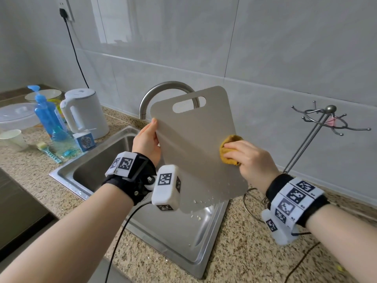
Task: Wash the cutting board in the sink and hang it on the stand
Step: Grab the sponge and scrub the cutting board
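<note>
A grey cutting board (191,144) with a slot handle at its top stands tilted over the steel sink (114,160). My left hand (146,139) grips its left edge. My right hand (248,160) presses a yellow-brown sponge (229,149) against the board's right side. Small white scraps cling near the board's lower edge and lie on the sink's drainer. The curved faucet (163,90) rises behind the board. A metal hook stand (318,127) stands on the counter to the right.
Left of the sink stand a white kettle (83,113), a blue soap bottle (48,115), a small carton (84,139), a paper cup (15,138), a brush (48,152) and a clear lidded bowl (17,115). Cables trail from both wrist bands across the granite counter (240,248).
</note>
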The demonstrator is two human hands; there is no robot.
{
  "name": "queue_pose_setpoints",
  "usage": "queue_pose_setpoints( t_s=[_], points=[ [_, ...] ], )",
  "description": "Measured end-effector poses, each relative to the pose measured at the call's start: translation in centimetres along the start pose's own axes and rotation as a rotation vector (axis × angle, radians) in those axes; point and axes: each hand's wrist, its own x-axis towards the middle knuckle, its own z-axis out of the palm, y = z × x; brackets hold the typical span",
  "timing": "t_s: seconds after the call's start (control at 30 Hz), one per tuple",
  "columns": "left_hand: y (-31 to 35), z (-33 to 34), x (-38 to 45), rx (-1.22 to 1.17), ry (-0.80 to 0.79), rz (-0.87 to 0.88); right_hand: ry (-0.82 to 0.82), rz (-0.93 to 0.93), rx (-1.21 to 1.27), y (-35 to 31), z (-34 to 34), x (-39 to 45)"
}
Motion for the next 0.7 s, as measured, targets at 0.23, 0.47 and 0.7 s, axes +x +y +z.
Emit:
queue_pose_setpoints(
  t_s=[0.23,0.47,0.7],
  points=[
    [0.7,0.2,-0.3,-0.127,0.058,-0.051,-0.059,-0.031,0.016,-0.6,-0.1,-1.1],
    [0.9,0.7,-0.6,-0.244,0.06,-0.093,-0.202,-0.171,0.088,-2.9,1.3,-2.0],
    [1.6,-0.6,-0.1,-0.226,0.091,-0.08,-0.338,-0.245,0.03,-2.5,0.5,-2.5]
  ],
)
